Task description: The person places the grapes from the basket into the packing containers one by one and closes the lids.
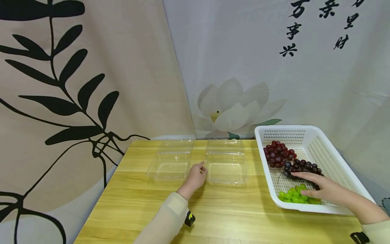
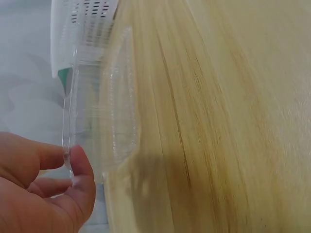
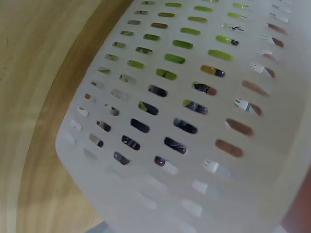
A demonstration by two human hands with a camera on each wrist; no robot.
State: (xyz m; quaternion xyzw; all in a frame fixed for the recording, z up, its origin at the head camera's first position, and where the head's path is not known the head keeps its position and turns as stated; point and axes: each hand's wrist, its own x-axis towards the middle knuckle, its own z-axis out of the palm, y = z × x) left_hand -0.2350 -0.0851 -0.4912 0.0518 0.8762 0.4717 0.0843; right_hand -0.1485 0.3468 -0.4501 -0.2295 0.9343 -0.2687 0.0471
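Note:
My left hand point(image 1: 196, 175) pinches the left rim of the right-hand clear plastic box point(image 1: 226, 169) between thumb and fingers. The left wrist view shows the fingertips on both sides of that thin rim. A second clear plastic box point(image 1: 170, 166), its lid also raised, stands to the left of this hand. My right hand point(image 1: 327, 188) reaches into a white basket point(image 1: 271, 189), its fingers extended and spread over dark purple grapes point(image 1: 301, 166). Its thumb is at the green grapes point(image 1: 294, 195) in front. Red grapes point(image 1: 277, 154) lie behind, toward the basket's far left corner.
The boxes and basket stand on a wooden table point(image 1: 122, 206) against a printed cloth backdrop point(image 1: 137, 67). In the right wrist view the basket's slotted wall point(image 3: 160, 179) fills most of the picture and hides much of the fruit.

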